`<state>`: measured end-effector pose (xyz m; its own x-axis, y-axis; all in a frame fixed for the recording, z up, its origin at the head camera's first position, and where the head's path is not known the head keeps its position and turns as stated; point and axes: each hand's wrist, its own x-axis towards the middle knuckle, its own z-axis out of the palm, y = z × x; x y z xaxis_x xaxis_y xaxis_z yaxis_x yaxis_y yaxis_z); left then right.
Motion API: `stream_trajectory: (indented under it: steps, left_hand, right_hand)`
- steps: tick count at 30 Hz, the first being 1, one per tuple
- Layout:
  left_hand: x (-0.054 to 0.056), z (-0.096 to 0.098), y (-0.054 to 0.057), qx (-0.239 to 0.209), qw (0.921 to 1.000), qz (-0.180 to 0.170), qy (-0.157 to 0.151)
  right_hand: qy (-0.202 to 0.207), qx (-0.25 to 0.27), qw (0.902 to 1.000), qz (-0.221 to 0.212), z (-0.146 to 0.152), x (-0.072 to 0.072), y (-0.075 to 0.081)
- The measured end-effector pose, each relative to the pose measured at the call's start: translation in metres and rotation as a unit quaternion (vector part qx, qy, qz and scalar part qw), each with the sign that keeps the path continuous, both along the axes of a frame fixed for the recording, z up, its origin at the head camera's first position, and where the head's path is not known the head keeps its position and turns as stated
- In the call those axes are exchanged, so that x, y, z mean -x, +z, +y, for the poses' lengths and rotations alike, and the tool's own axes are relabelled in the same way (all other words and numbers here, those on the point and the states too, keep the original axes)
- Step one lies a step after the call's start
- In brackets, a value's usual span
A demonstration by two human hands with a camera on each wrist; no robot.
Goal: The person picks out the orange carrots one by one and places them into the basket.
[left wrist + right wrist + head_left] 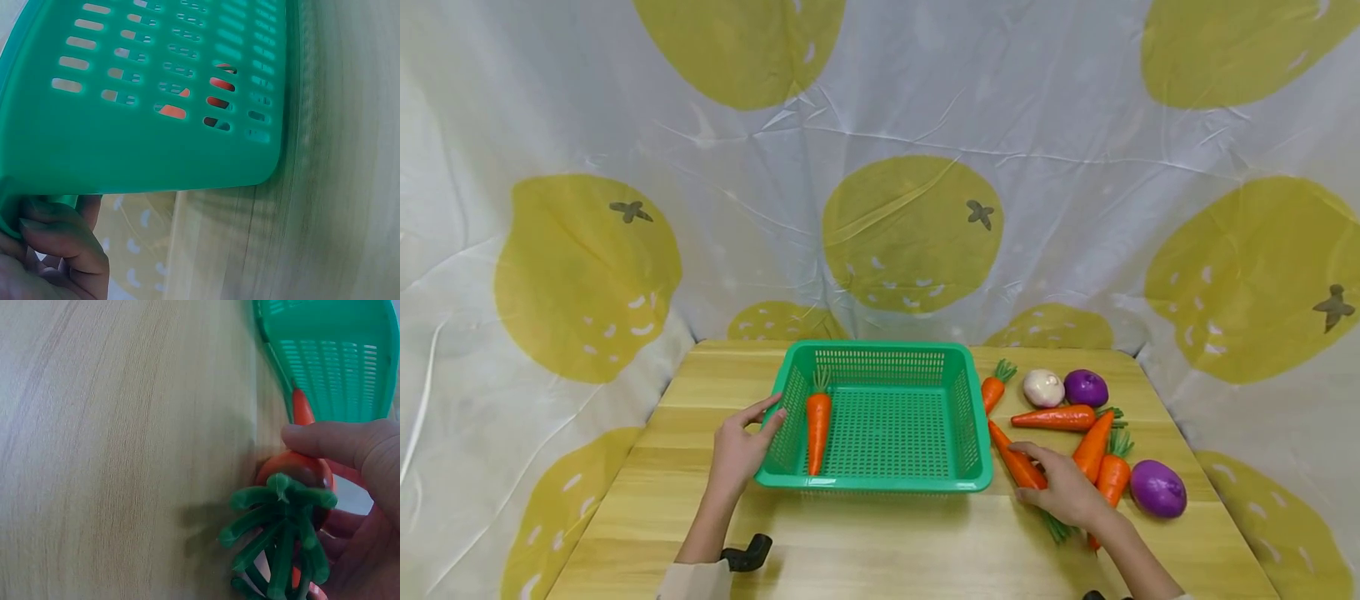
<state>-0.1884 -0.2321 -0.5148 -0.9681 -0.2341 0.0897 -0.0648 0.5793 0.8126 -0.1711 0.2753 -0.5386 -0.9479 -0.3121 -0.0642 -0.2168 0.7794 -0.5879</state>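
Note:
A green plastic basket (880, 485) with slotted walls stands on the table, and one orange carrot (818, 429) lies inside along its left wall. My left hand (741, 446) grips the basket's left rim; the left wrist view has its curled fingers (69, 240) at the rim's corner. Just right of the basket, my right hand (1063, 487) holds another carrot (1011, 454) between thumb and fingers. That carrot's tip points at the basket, and its green stalks (284, 531) face the near side in the right wrist view.
Right of the basket lie several more carrots (1060, 418), a white round vegetable (1043, 388) and two purple ones (1086, 387), one nearer the table's right edge. A lemon-print cloth (917, 117) hangs behind and beside the wooden table (880, 550).

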Motion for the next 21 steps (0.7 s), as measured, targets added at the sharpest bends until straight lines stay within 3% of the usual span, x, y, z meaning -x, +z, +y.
stream_trajectory:
  steps: [8,16,21]
  left_hand:
    - [0.004,0.0,0.004,-0.007,0.9999,0.012,0.0]
    - [0.001,0.0,0.002,-0.01,0.9999,0.003,-0.003]
    - [0.0,0.001,0.002,-0.014,0.9999,0.0,0.0]
  right_hand:
    - [0.007,0.035,0.9993,0.014,0.002,0.0,0.004]
    - [-0.007,0.099,0.995,-0.011,0.007,-0.002,0.012]
    - [-0.02,0.156,0.9873,-0.023,0.011,-0.002,0.024]
